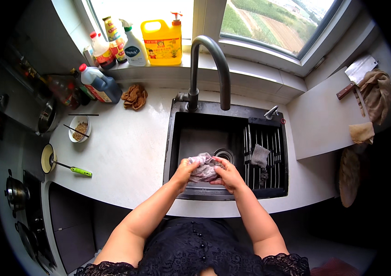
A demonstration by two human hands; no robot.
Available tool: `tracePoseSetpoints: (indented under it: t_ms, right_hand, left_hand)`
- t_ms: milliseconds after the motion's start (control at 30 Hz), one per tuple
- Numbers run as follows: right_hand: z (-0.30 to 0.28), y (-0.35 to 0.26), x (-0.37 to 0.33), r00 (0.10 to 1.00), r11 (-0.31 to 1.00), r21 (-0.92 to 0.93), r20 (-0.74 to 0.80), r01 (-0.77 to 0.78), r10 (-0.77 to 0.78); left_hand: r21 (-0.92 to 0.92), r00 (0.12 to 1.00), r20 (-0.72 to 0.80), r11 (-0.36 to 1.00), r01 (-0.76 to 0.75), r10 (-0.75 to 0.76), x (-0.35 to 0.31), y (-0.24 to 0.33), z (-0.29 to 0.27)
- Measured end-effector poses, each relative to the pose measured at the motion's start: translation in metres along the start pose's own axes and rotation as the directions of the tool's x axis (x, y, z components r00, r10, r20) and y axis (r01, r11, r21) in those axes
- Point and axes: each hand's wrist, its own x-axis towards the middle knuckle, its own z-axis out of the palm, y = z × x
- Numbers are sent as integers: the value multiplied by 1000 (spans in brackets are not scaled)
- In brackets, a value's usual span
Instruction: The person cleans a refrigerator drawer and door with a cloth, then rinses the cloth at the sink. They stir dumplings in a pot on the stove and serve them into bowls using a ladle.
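Dishcloth [203, 169] bunches between your left hand [183, 173] and right hand [230, 177], both gripping it over the black sink [195, 141]. Your white bowl [72, 135] contains brown crumbly food [82, 126].

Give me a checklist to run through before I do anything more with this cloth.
1. Crumpled pale, dark-patterned cloth held by left hand and right hand: ok, both grip it.
2. Cloth over the black rectangular sink: ok.
3. Curved dark-grey metal faucet not running: ok, no stream shows.
4. Round metal drain unblocked: cannot tell, partly hidden by the right hand.
5. Black slatted rack clear: not ok, a grey rectangular pad lies there.
6. Steel cleaver with brown handle away from hands: ok, far right.
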Motion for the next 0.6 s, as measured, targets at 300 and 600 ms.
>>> tracePoseSetpoints:
  t_ms: [300, 600]
  right_hand:
    - [27, 4, -26, 972, 937, -273, -17, 220, -233]
    - [59, -1, -8, 915, 896, -188, 85, 403, -394]
  left_hand:
    - [-308, 990, -3, 942, -136, 142, -36, 58, 4]
    - [-50, 960, 190, 979, -198, 204, -57, 66, -2]
